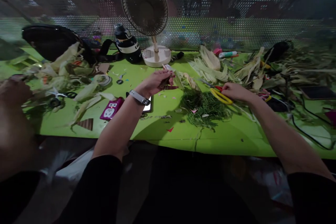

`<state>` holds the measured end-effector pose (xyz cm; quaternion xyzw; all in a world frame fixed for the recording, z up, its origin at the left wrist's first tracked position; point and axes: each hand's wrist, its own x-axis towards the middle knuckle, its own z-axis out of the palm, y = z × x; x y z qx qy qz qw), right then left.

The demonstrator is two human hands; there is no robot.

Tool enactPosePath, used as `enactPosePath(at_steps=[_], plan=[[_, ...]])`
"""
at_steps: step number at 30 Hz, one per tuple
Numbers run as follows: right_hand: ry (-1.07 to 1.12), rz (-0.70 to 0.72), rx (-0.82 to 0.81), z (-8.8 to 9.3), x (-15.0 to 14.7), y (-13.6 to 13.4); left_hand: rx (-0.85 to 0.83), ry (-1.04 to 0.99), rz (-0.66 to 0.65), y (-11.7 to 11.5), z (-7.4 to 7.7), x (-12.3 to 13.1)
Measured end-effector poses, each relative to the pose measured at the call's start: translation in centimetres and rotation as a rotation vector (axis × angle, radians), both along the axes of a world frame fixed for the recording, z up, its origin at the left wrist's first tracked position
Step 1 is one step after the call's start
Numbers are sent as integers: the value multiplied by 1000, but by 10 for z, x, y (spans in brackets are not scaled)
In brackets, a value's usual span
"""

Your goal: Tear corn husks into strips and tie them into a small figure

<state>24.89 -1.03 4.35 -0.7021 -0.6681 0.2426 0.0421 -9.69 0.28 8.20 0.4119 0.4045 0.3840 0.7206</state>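
My left hand (pixel 156 82), with a white watch on the wrist, is raised over the green table (pixel 147 126) and pinches a small craft piece of pale husk and paper (pixel 172 73). My right hand (pixel 235 91) rests on the table and closes around the yellow-handled scissors (pixel 219 94), whose blades point left. Between both hands lies a heap of thin green strands (pixel 203 106). Pale corn husks (pixel 210 64) are piled just beyond the scissors.
A small white desk fan (pixel 147 10) and a black bottle (pixel 127 43) stand at the back before a perforated screen. More husks (pixel 65 66), another pair of scissors (pixel 61 94), a pink device (pixel 111 109) and a phone lie left. Another person's arm (pixel 13 112) is far left. Cables run right.
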Motion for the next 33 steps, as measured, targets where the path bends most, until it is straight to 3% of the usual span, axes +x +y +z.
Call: enactPosePath(at_steps=[2, 4, 6, 10, 13, 19, 21, 27, 33], plan=[[295, 12, -19, -2, 6, -4, -2, 16, -46, -1, -4, -2], [453, -8, -74, -1, 8, -10, -2, 23, -86, -2, -7, -4], [666, -107, -149, 3, 5, -19, 0, 27, -116, -2, -9, -7], [1000, -93, -289, 18, -10, -44, 1, 17, -155, -3, -9, -13], [1102, 23, -340, 27, -20, -63, 4, 8, -132, -2, -9, -16], [1165, 191, -734, 32, -43, -92, 14, 39, -69, -4, -11, -15], [1186, 206, -792, 27, -53, -97, 9, 37, -69, -5, -10, -13], [1264, 245, -748, 10, -74, -93, 1, 49, -48, -9, -7, -8], [1190, 172, -709, 0, -83, -89, -17, 12, -63, -10, -9, -11]])
